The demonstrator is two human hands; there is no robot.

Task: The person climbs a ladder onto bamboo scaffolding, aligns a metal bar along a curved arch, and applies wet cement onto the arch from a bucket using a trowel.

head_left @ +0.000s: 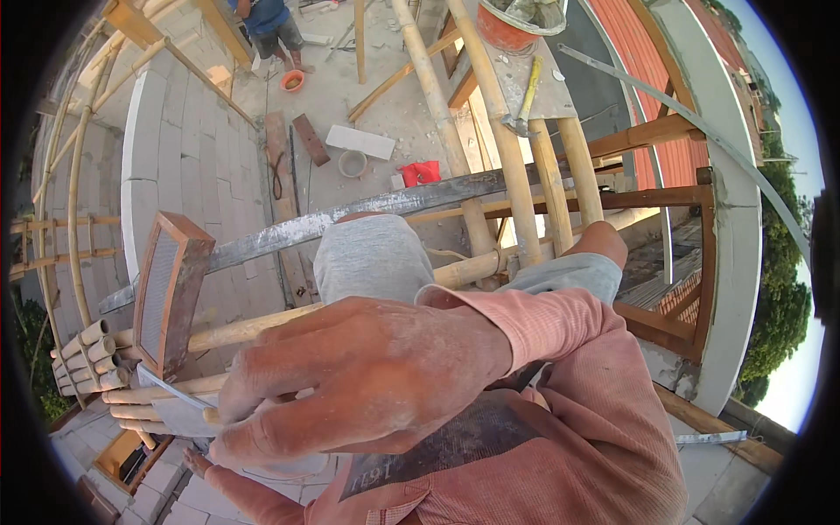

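My right hand (359,376), dusty and in a pink sleeve, fills the middle of the view with its fingers curled to the left. At its fingertips a flat grey blade-like tool (184,409) with a bright metal edge sticks out; the fingers look closed on it, and its grip is hidden. Lower and further left, my left hand (198,462) reaches to the pale blocks (162,477); it is small, partly covered, and its fingers are hard to read. Just beyond the tool stands a brown wood-framed piece with a grey ribbed panel (166,297).
Bamboo poles (254,328) and a long grey metal bar (350,210) cross ahead of my knees. A yellow-handled hammer (528,96) and an orange bucket (507,26) rest on a plank at right. Below, another person (271,31) stands near an orange bowl (293,80).
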